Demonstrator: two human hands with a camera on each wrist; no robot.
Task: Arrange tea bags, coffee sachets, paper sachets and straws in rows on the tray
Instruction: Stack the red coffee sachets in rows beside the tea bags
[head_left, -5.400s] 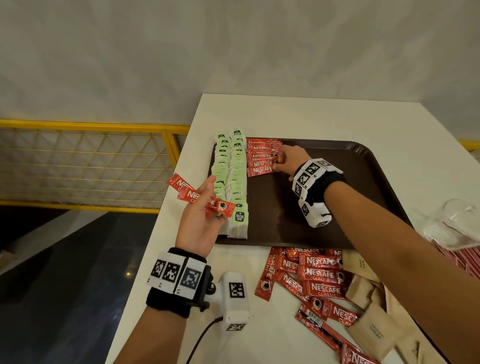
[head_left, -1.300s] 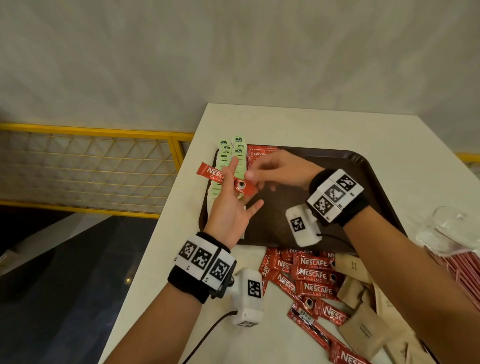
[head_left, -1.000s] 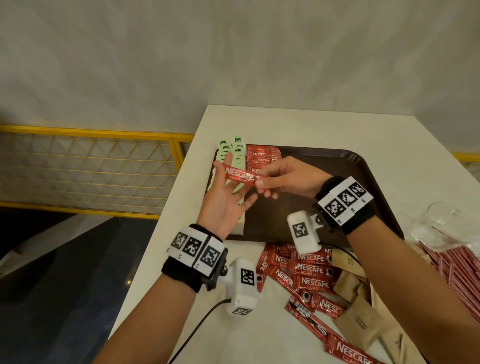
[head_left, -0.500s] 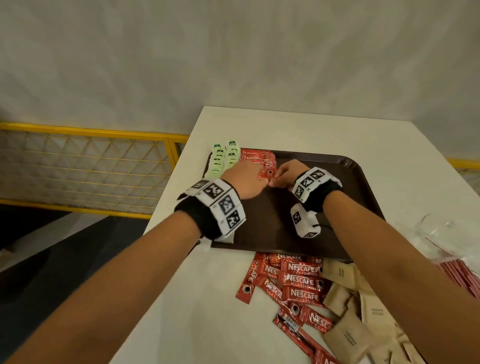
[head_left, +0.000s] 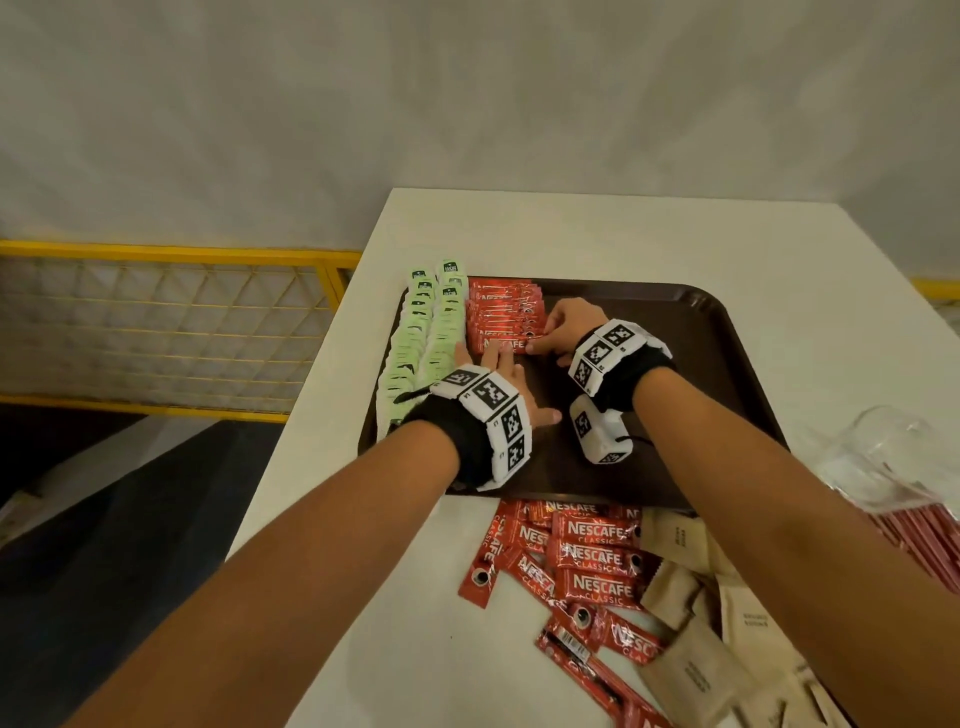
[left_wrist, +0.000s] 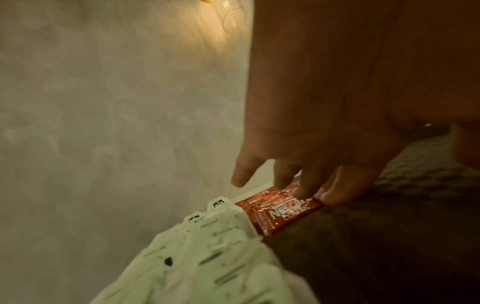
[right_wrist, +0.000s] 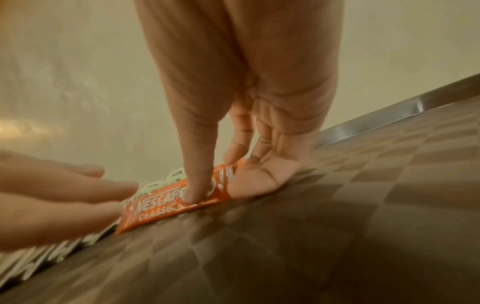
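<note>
Together both hands (head_left: 569, 325) press one coffee sachet (right_wrist: 166, 202) onto the tray (head_left: 727, 364).

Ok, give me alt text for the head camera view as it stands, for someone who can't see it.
Both hands work on a dark brown tray: the right hand presses a red coffee sachet at the near end of its row, the left hand rests flat beside it. Green tea bags fill two rows at the tray's left; loose coffee sachets and brown paper sachets lie on the white table.

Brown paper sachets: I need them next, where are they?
Head view: brown paper sachets lie loose on the white table, lower right, beside the loose Nescafe sachets.
</note>
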